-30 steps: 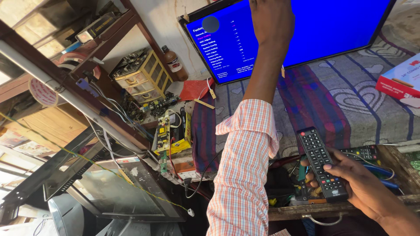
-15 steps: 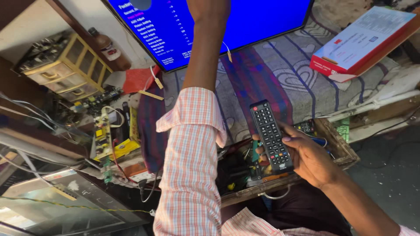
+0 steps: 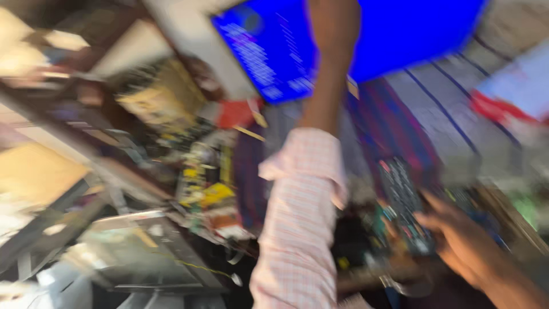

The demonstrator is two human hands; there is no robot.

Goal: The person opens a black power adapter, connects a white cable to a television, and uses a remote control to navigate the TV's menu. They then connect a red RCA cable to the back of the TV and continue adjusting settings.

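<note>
The whole view is smeared by motion, so fine detail is lost. The right hand sits low at the right of the frame, its fingers curled around the lower end of a dark remote control; the remote runs up and away from the palm, its buttoned face turned toward the camera, with small coloured keys just visible near the top and the bottom. The thumb side lies against the right edge of the remote and the rest of the hand is beneath it, so the remote is held, not lying on anything. The left arm, in a pink checked sleeve, rises up the middle of the picture to the top edge in front of a bright blue screen; the left hand itself is cut off by the frame, so I cannot tell whether its fingers are wide, narrow or holding anything. The screen leans on a striped cloth that covers the bench. Left of the sleeve lie circuit boards with yellow parts and a yellowish plastic crate. A red and white box lies at the far right, well apart from the remote.
</note>
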